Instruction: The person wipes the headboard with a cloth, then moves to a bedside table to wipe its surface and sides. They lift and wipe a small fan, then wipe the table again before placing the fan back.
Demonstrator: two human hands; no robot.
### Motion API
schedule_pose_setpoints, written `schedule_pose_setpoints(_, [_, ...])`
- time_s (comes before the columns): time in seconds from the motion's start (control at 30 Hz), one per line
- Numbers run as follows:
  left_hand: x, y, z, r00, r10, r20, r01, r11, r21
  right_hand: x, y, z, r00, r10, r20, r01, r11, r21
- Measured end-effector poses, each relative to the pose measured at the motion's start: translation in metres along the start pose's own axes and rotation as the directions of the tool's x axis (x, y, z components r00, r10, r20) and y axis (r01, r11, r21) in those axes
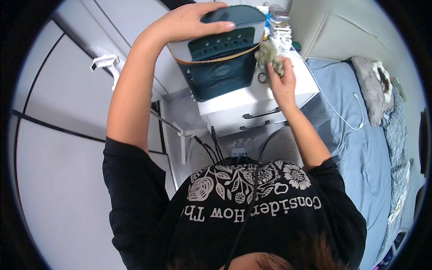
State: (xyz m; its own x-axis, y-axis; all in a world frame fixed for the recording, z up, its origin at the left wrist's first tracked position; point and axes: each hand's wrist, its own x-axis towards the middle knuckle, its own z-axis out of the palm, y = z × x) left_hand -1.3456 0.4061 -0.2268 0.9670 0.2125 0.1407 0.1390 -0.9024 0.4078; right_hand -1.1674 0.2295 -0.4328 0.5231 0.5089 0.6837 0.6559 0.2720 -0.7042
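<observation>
A dark green and white portable air cooler (221, 72) with a round fan grille and a tan carrying strap stands on a white drawer cabinet (233, 99). My left hand (184, 24) grips its top, thumb across the front edge above the row of buttons and the other fingers over the lid. Beside the cooler's right side, my right hand (284, 82) pinches a crumpled greenish cloth (267, 54). The cloth is blurred, and I cannot tell whether it touches the casing. A small dark ring-shaped band (262, 78) lies on the cabinet top near my right wrist.
Packets and small boxes (280, 30) are stacked behind the cloth. On the right, a white cable (332, 104) runs across a bed with a blue sheet (351, 152), near a grey padded item (366, 87). A white stand (106, 62) and wardrobe doors (64, 81) are at left.
</observation>
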Motion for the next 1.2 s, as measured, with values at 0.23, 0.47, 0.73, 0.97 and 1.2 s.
schedule_pose_setpoints(0.23, [0.0, -0.019, 0.008, 0.988, 0.088, -0.129, -0.068, 0.986, 0.151, 0.028, -0.061, 0.05, 0.83, -0.538, 0.145, 0.557, 0.813, -0.17])
schedule_pose_setpoints(0.47, [-0.006, -0.016, 0.006, 0.993, 0.054, -0.108, -0.03, 0.976, 0.214, 0.002, -0.064, 0.115, 0.57, -0.563, 0.598, 0.662, 0.746, 0.071])
schedule_pose_setpoints(0.73, [-0.006, -0.016, 0.005, 0.998, 0.0, -0.062, 0.013, 0.978, 0.208, 0.009, -0.049, 0.105, 0.525, -0.729, 0.438, 0.817, 0.576, -0.02])
schedule_pose_setpoints(0.97, [0.0, -0.014, 0.005, 0.999, -0.03, -0.045, 0.039, 0.981, 0.192, -0.012, -0.006, 0.105, 0.332, -0.722, 0.607, 0.929, 0.362, -0.078])
schedule_pose_setpoints(1.2, [0.001, -0.02, 0.008, 0.997, 0.043, -0.068, -0.029, 0.98, 0.196, 0.013, -0.047, 0.105, 0.342, -0.861, 0.376, 0.93, 0.368, -0.005])
